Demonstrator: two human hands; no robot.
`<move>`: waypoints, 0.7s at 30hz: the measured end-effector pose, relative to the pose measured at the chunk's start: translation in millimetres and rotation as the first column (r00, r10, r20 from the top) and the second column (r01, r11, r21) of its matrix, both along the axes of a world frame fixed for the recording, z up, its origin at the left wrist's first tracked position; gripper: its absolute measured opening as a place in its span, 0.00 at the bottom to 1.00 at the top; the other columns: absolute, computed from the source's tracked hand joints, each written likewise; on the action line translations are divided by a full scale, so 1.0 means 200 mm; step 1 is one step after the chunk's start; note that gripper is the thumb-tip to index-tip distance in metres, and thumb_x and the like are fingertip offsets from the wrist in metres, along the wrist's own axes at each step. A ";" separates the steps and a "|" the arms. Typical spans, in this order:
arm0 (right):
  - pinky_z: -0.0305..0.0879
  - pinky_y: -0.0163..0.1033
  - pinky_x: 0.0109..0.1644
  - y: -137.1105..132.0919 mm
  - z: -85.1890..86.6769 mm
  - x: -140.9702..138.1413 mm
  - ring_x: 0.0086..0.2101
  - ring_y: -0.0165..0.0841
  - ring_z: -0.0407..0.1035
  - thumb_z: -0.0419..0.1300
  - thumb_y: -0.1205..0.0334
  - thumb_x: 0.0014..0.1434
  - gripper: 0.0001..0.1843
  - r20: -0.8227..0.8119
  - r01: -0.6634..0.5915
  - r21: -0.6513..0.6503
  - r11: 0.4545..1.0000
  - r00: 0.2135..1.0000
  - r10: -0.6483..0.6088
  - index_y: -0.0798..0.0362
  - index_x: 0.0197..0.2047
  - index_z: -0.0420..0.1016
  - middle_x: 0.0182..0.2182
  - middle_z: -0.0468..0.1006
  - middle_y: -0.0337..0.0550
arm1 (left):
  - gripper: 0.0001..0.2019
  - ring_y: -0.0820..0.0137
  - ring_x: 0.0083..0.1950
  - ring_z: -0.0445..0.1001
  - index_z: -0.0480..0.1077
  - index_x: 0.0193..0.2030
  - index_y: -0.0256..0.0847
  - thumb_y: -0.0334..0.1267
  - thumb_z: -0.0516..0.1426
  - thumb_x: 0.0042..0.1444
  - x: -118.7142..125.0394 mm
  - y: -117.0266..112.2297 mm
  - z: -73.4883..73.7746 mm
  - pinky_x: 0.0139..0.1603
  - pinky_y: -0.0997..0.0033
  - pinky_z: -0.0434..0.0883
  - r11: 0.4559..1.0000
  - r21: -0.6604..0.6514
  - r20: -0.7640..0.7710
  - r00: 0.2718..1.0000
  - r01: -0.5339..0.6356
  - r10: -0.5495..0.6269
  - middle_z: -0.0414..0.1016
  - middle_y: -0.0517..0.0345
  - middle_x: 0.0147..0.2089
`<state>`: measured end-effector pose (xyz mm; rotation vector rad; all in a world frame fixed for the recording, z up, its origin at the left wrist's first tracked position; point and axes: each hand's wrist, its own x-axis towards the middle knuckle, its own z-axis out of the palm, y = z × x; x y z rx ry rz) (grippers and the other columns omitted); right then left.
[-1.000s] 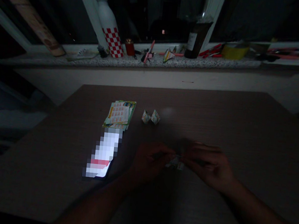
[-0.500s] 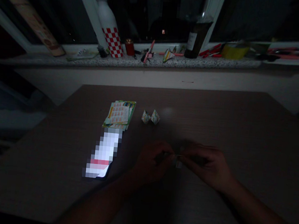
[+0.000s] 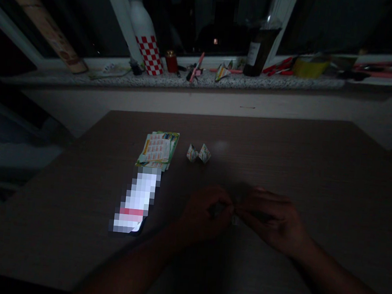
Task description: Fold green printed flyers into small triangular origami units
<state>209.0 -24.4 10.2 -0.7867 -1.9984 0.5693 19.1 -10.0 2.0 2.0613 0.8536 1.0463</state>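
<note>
Both hands meet over the dim middle of the table, fingertips almost touching. My left hand is closed in a pinch on a small piece of paper, and only a pale bit of it shows below the fingers. From the other side my right hand pinches the same paper between thumb and fingers. Deep shadow hides most of its shape. Beyond the hands stand two small folded paper shapes, pointed and printed, side by side.
A lit phone with a blurred screen lies left of my hands. Just behind it is a stack of printed paper sheets. On the granite windowsill stand a red-checked white bottle, a dark cup and pens.
My hands have drawn closer together at the fingertips, the left moving slightly right. Less of the paper shows between them. The view has shifted slightly.
</note>
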 end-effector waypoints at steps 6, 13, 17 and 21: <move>0.65 0.40 0.33 0.01 -0.01 -0.02 0.26 0.31 0.71 0.60 0.71 0.55 0.04 0.005 0.014 0.019 1.000 1.000 -0.014 0.54 0.32 0.75 0.24 0.78 0.41 | 0.03 0.72 0.32 0.70 0.69 0.31 0.39 0.33 0.55 0.54 0.01 -0.01 -0.01 0.35 0.73 0.66 0.987 -0.139 -0.065 0.996 -0.075 0.066 0.72 0.60 0.30; 0.64 0.33 0.24 0.04 -0.10 -0.03 0.22 0.30 0.70 0.60 0.58 0.56 0.09 -0.019 0.280 -0.468 0.838 0.945 -0.327 0.54 0.38 0.74 0.21 0.75 0.37 | 0.14 0.67 0.47 0.72 0.66 0.50 0.41 0.41 0.56 0.57 -0.04 0.04 -0.02 0.48 0.67 0.69 0.939 -0.252 -0.070 0.972 -0.235 0.225 0.74 0.54 0.46; 0.65 0.35 0.28 0.07 -0.13 -0.01 0.24 0.31 0.70 0.58 0.58 0.57 0.08 0.246 0.345 -0.445 0.826 0.934 -0.258 0.53 0.34 0.75 0.23 0.76 0.38 | 0.12 0.65 0.50 0.70 0.67 0.46 0.39 0.37 0.57 0.55 -0.09 0.08 -0.03 0.53 0.62 0.67 0.974 -0.037 -0.225 0.952 -0.223 0.210 0.71 0.52 0.48; 0.65 0.37 0.33 0.08 -0.11 0.04 0.29 0.33 0.72 0.55 0.62 0.59 0.08 0.470 0.314 -0.277 0.908 0.869 -0.157 0.50 0.32 0.76 0.28 0.78 0.39 | 0.10 0.66 0.51 0.69 0.69 0.44 0.41 0.36 0.58 0.54 -0.11 0.08 -0.03 0.54 0.65 0.66 0.996 0.031 -0.356 0.930 -0.084 0.090 0.70 0.53 0.48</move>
